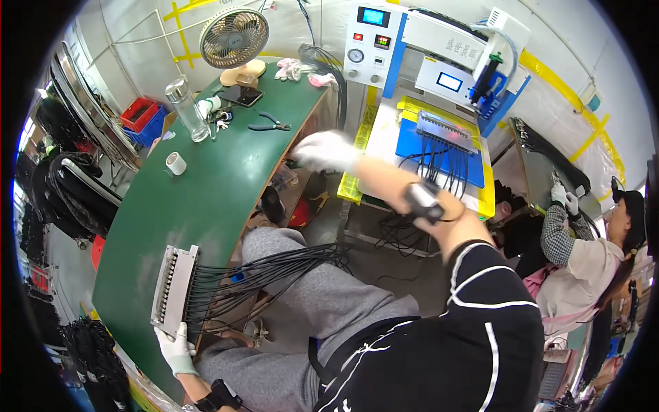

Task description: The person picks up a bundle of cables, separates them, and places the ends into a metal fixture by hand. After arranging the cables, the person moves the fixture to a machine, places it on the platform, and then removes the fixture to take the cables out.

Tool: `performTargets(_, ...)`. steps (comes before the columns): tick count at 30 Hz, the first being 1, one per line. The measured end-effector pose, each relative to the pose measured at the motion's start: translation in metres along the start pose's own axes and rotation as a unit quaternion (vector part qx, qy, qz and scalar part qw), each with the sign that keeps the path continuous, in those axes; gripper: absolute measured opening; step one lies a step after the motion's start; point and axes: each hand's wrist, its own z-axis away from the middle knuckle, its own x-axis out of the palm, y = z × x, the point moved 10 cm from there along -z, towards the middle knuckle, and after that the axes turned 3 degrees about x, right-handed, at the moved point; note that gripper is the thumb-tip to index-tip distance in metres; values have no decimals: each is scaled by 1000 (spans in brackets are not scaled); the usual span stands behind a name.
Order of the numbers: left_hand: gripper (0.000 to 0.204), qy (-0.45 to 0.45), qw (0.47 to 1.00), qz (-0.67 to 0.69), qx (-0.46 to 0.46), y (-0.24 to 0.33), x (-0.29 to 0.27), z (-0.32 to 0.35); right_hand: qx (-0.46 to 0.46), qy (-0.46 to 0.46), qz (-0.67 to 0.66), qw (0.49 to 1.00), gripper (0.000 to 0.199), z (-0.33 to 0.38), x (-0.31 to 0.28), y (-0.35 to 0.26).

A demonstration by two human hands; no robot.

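At the lower left of the frame, the left hand [177, 350] has its grip clamped on the near end of a metal block [180, 288] lying on the green worktop [226, 172]. From the block's right side, black cables [274, 271] run over the worktop's edge and across the person's legs [336, 285]; their weight, or a knee shifting beneath them, could drag the block askew or strain the cable ends. The block stretches upward in the frame from that grip, well apart from the right hand [326, 151] at upper middle, which is too blurred to tell whether its grip is apart or together. Farther off, at upper right, a similar block [446, 130] sits on a blue plate [406, 144].
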Motion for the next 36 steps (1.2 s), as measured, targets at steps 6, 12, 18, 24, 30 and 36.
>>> performTargets(6,89,7,998,-59,1,5,2,10,211,-306,-175,911,41,-85,263,-104)
performTargets(12,81,28,988,-151,27,9,2,-1,185,-325,-30,927,41,-101,300,-147)
performTargets(18,76,65,975,-198,69,11,6,-8,204,-271,-60,939,40,-109,291,-131)
performTargets(24,71,33,980,-196,8,18,12,6,145,-164,-62,974,49,-112,262,-125)
performTargets(30,73,154,944,171,237,43,-21,25,-11,-273,-453,848,37,-53,231,-333)
performTargets(36,56,222,821,497,174,26,-100,44,-79,-341,-381,856,33,-16,237,-315)
